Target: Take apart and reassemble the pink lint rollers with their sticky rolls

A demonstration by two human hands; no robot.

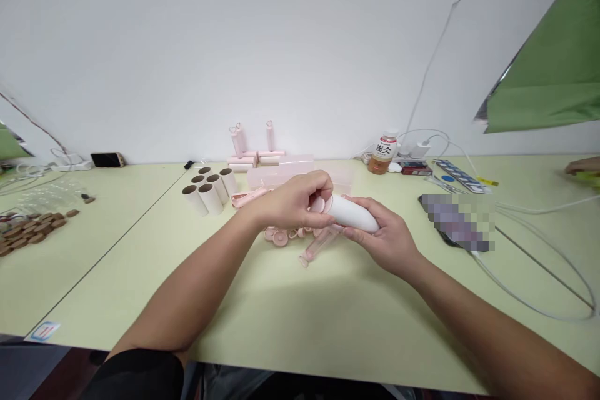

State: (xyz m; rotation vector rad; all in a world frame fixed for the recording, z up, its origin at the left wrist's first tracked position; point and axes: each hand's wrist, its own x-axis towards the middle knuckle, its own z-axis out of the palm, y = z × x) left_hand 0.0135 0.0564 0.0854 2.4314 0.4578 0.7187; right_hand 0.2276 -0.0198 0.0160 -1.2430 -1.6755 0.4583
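- Head view, work position: a white tube (356,215) was held tilted above the table (290,312), in front of the person, between both hands.
- Head view, right hand (387,236): the fingers and thumb were wrapped around the tube's right end, grasping it firmly.
- Head view, left hand (300,201): the fingers were curled, with the thumb below, grasping a pink cap (317,205) at the tube's left end. Whether the cap was fully seated could not be told.
- Head view, step in hand: judged from the grip, the cap was being worked at the tube's end while the right hand braced the body.
- Head view, next move: this appeared to call for keeping cap and tube in line, with even pressure and no squeezing of the wall.
- Head view, nearby parts: loose pink caps (280,238) and a clear tube (322,244) lay below the hands; six open tubes (212,199) stood upright to the left.
- Head view, caution: the loose parts lay close under the hands and could be knocked.
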